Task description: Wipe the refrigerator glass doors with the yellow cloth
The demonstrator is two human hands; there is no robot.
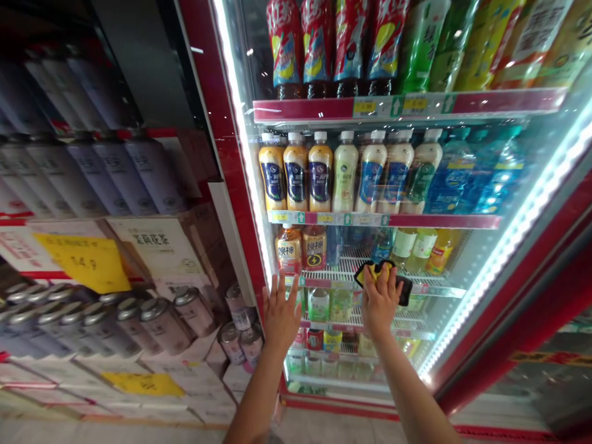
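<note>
My left hand point(282, 311) is spread flat with fingers up at the left edge of the drinks fridge door, near its red frame point(240, 203). It holds nothing. My right hand point(382, 302) presses a black and yellow cloth point(404, 290) against what looks like the glass door. Part of the cloth is hidden under the palm and fingers. Behind the glass, around my right hand, are a wire shelf point(349, 268) and bottles with pale labels point(404, 243). Two orange-labelled bottles point(289, 250) stand just above my left hand.
Left of the fridge are stacked boxes point(157, 246) with several cans point(166, 324) and rows of lilac bottles point(152, 172). A yellow price sign point(87, 262) hangs there. A bright light strip point(504, 259) runs down the fridge's right side, beside another red frame point(518, 308).
</note>
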